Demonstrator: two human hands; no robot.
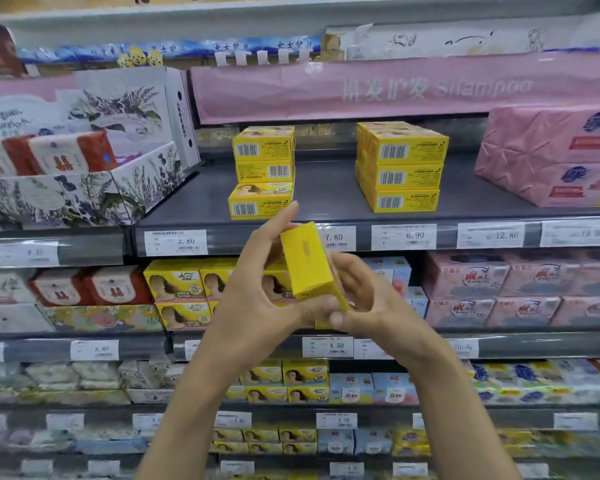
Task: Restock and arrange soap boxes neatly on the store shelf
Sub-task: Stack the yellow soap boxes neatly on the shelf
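A floral cardboard display tray (84,188), up and left of the hands, is holding red-and-white wrapped soap packs (66,155). Both hands are gripping one yellow soap box (307,265) in front of the shelf edge: the left hand (257,289) is clasping its left side, the right hand (368,299) is pinching its lower end. Just above them, two stacks of yellow soap boxes (262,173) (400,166) are sitting on the grey shelf (326,188). Fingers are covering the box's lower corner; its print is blurring out.
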